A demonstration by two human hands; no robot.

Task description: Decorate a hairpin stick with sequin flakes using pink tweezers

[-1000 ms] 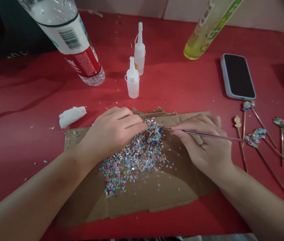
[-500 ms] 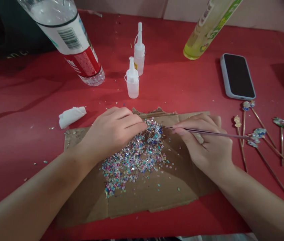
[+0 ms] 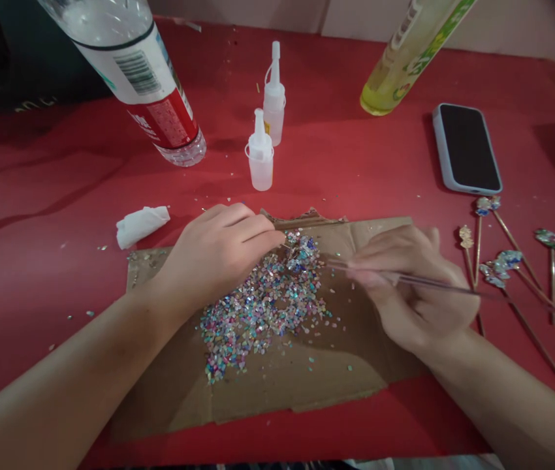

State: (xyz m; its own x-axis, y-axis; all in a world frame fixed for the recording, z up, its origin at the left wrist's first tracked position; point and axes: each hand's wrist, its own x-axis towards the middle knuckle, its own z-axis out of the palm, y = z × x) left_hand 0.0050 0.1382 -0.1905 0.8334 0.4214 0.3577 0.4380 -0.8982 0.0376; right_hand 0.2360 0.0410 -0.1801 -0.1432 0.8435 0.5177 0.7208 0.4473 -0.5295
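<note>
Looking down, my right grip (image 3: 414,294) is closed on slim metal tweezers (image 3: 434,283), tips just beside the heap of colored flakes (image 3: 262,320) on the cardboard sheet (image 3: 277,398). My left grip (image 3: 219,261) curls at the heap's edge — holding anything? I cannot tell. Small plastic squeeze bottles (image 3: 260,160) stand beyond the cardboard, ornamented pins (image 3: 552,287) right of it.
</note>
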